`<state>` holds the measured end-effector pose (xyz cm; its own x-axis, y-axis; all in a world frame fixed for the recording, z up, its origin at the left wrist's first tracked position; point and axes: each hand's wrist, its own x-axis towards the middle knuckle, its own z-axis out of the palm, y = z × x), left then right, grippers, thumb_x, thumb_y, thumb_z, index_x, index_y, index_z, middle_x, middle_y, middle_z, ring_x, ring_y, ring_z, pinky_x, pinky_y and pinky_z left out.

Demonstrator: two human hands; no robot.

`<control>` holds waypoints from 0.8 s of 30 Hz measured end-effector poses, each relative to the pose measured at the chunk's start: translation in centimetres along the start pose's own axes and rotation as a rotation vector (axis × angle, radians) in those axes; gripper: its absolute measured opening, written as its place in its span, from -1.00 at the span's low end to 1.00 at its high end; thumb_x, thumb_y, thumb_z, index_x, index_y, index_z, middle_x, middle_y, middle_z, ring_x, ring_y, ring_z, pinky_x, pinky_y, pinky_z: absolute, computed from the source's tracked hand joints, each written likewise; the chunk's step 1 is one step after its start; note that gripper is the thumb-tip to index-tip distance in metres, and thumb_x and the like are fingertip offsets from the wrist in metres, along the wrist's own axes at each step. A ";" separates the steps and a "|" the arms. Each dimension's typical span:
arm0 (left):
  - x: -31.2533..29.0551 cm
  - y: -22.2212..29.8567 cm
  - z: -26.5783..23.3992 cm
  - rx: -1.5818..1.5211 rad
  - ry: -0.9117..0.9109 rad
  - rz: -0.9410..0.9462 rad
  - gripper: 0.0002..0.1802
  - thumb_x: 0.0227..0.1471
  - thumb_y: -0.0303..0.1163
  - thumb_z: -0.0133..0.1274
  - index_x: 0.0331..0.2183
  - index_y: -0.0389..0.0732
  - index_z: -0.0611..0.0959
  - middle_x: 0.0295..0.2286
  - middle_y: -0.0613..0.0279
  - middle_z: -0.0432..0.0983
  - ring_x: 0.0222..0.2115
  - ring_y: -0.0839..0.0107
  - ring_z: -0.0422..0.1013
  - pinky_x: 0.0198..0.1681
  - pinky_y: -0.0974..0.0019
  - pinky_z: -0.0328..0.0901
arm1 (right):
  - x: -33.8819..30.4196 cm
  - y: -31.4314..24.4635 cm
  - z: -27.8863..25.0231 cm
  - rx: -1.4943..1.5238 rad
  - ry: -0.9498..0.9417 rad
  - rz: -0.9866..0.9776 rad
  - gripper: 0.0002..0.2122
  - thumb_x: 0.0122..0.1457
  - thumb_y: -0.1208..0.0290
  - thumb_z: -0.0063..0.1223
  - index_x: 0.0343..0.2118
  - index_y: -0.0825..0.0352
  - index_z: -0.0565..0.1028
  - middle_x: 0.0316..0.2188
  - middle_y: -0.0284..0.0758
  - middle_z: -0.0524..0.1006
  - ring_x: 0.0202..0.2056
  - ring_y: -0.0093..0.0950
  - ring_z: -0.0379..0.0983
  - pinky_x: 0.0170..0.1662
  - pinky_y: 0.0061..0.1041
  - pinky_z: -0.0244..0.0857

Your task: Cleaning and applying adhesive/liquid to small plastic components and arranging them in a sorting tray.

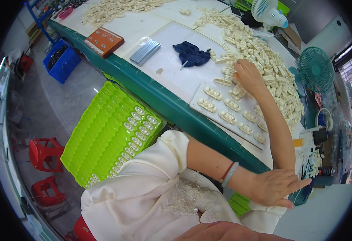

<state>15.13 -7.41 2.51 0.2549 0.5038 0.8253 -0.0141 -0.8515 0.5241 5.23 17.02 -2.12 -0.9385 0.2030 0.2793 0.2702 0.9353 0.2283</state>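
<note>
My right hand [249, 77] reaches over the worktable, fingers curled down at the edge of a big pile of cream-coloured, long oval plastic pieces [270, 60]. What its fingertips hold, if anything, is hidden. Just below it lies a white board [220, 117] with rows of the same knobbed pieces [227, 117] set out on it. My left hand [274, 186], with bands round the wrist, crosses in front of me beside my right elbow. Its fingers stretch out to the right, and nothing shows in them. Whether it touches the elbow I cannot tell.
Bright green moulded trays [107, 124], partly filled with whitish pieces, stand left of the table's green edge [143, 86]. On the table are a dark blue cloth [192, 54], a silvery ridged block [145, 51] and an orange box [104, 42]. A green fan [316, 69] stands right.
</note>
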 end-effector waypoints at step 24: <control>-1.9 2.1 -10.8 0.412 0.316 -0.199 -0.05 -0.10 -0.08 0.10 0.12 -0.48 0.07 -0.35 -0.07 0.30 -0.29 0.11 0.30 -0.16 0.21 0.24 | 18.3 -11.0 1.4 0.601 -0.479 -0.144 -0.77 -0.04 0.46 0.16 -0.27 0.36 0.52 -0.29 -0.21 0.48 -0.20 -0.33 0.40 -0.14 -0.45 0.29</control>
<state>4.20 -8.61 4.33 -0.0897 0.6260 0.7746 0.4000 -0.6896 0.6037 -15.17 10.85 -0.79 -0.9830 0.0423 -0.1786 0.1038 0.9305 -0.3512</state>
